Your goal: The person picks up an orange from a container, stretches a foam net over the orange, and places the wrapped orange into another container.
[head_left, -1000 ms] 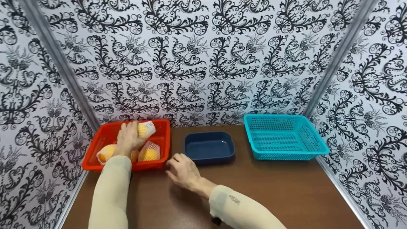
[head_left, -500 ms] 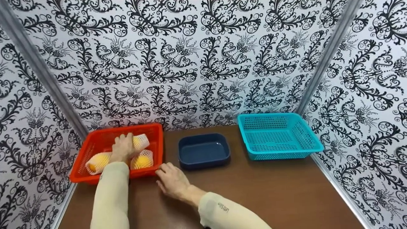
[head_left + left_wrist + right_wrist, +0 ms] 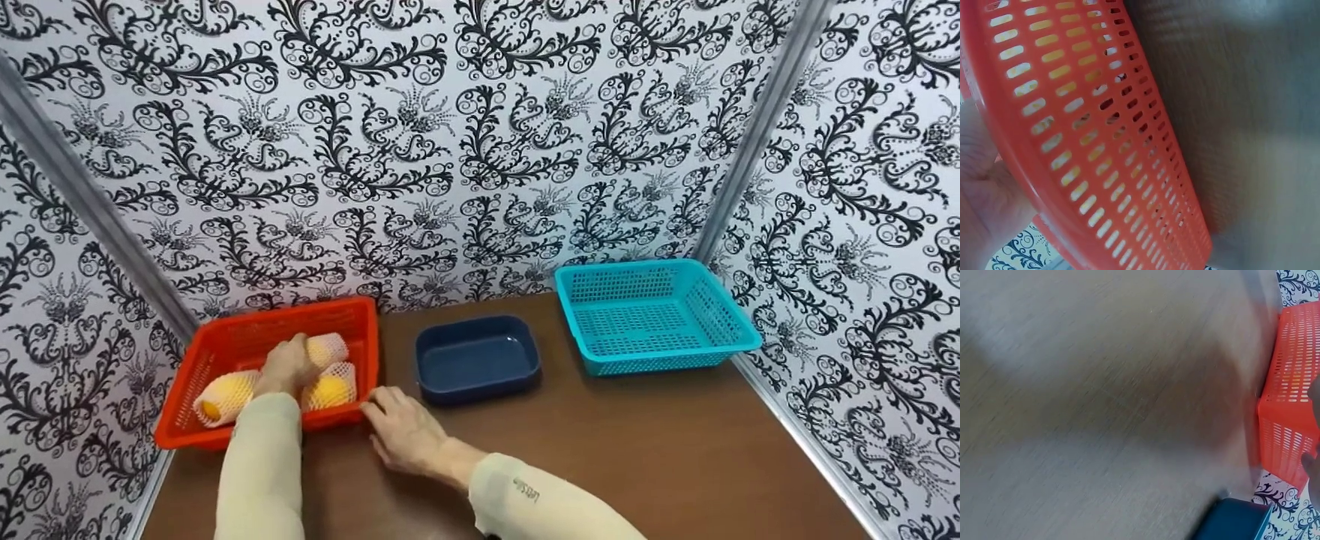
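My left hand (image 3: 285,367) is down inside the red basket (image 3: 180,390), holding a yellow fruit in a white foam net (image 3: 328,350); its fingertips are hidden. Another netted yellow fruit (image 3: 225,397) lies left of that hand, and a third netted fruit (image 3: 330,388) sits at its right, near the basket's front wall. The left wrist view shows part of the left hand (image 3: 982,197) over the basket rim (image 3: 1022,174). Beside the front right corner of the basket, my right hand (image 3: 405,431) touches the rim with its fingertips, its fingers relaxed and spread.
A dark blue dish (image 3: 478,360) stands on the brown table (image 3: 600,450), right of the red basket. Farther right is a turquoise basket (image 3: 656,315) with perforated walls. Patterned panels (image 3: 450,150) close off the back and sides.
My left hand has lowered the netted fruit deeper into the red basket. The right hand has come closer to the basket's corner. The head view has shifted to the right.
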Tool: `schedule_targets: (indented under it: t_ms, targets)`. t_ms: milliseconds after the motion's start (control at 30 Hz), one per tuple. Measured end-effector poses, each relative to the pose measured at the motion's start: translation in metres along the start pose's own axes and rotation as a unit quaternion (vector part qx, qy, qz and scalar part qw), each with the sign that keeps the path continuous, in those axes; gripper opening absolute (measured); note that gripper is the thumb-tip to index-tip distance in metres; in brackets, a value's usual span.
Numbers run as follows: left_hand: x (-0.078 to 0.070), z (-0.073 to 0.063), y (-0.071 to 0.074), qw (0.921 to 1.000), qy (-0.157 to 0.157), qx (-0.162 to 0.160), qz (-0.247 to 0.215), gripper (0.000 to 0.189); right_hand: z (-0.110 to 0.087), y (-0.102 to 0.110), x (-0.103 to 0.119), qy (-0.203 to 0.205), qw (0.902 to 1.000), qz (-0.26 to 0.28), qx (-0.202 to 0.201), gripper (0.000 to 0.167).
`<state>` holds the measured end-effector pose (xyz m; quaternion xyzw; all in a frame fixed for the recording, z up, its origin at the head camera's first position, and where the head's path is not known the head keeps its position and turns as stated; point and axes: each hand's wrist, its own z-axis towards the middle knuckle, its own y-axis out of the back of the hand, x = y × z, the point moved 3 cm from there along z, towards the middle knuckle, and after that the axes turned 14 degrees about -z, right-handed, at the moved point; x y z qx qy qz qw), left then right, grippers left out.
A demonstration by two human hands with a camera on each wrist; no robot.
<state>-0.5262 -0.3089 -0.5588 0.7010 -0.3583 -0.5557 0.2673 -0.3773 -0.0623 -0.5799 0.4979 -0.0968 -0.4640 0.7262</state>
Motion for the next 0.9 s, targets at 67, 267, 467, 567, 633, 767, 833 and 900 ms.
schedule_targets:
  t_ms: [67, 267, 467, 567, 633, 767, 833, 900]
  targets:
    - [0.003, -0.001, 0.004, 1.0, 0.005, -0.004, 0.001, 0.085, 0.002, 0.001, 0.001, 0.002, 0.9999, 0.0, 0.013, 0.05]
    - [-0.001, -0.009, 0.015, 0.9992, -0.009, -0.036, 0.014, 0.075, 0.011, 0.008, -0.002, 0.001, 0.9987, 0.042, 0.029, 0.046]
    - [-0.03, -0.029, 0.018, 0.987, -0.105, -0.119, 0.023, 0.061, 0.012, 0.015, -0.022, -0.001, 0.9933, 0.102, 0.054, 0.022]
    - [-0.051, -0.044, 0.018, 0.971, -0.168, -0.17, 0.003, 0.049, 0.008, 0.02, -0.047, -0.012, 0.9893, 0.132, 0.061, 0.018]
    - [-0.066, -0.053, 0.015, 0.9592, -0.205, -0.194, -0.014, 0.044, 0.004, 0.024, -0.069, -0.027, 0.9867, 0.15, 0.057, 0.017]
    - [-0.094, -0.068, 0.001, 0.9423, -0.254, -0.214, -0.038, 0.042, -0.009, 0.036, -0.117, -0.077, 0.9788, 0.186, 0.037, 0.017]
    - [-0.106, -0.073, -0.009, 0.9366, -0.265, -0.225, -0.044, 0.044, -0.017, 0.042, -0.141, -0.106, 0.9745, 0.195, 0.03, 0.017]
    - [-0.119, -0.078, -0.02, 0.9294, -0.276, -0.241, -0.045, 0.048, -0.025, 0.047, -0.163, -0.13, 0.9715, 0.196, 0.025, 0.019]
